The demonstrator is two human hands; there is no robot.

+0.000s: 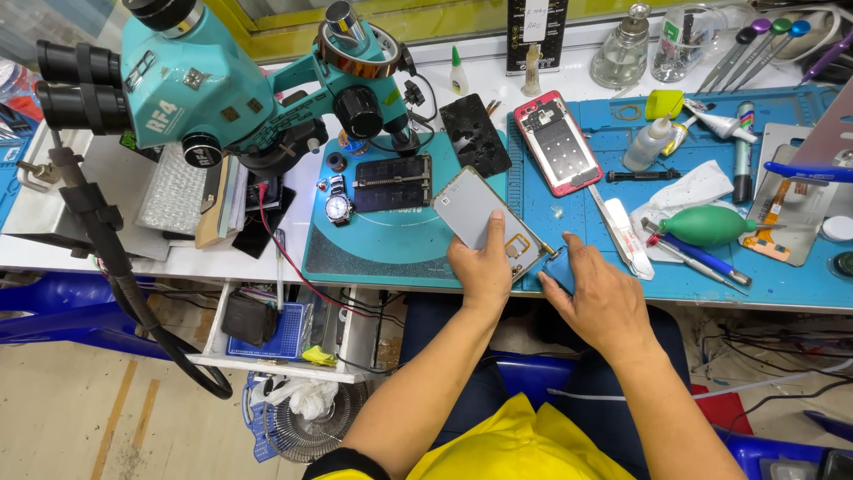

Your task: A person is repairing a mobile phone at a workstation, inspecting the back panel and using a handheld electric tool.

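My left hand [484, 267] grips the near end of a grey phone screen panel [471, 209] that lies tilted on the teal work mat [373, 253]. A small orange flex part shows on the panel just right of my thumb. My right hand [604, 298] rests at the bench's front edge, fingers closed on a small blue piece [562, 267] that touches the panel's lower corner.
A teal microscope [204, 89] stands at the left. On the blue mat [800, 276] lie a red phone frame [558, 142], a black phone back [476, 133], a green air blower [706, 225], tweezers, bottles and a wristwatch [338, 206]. An open drawer hangs below the bench.
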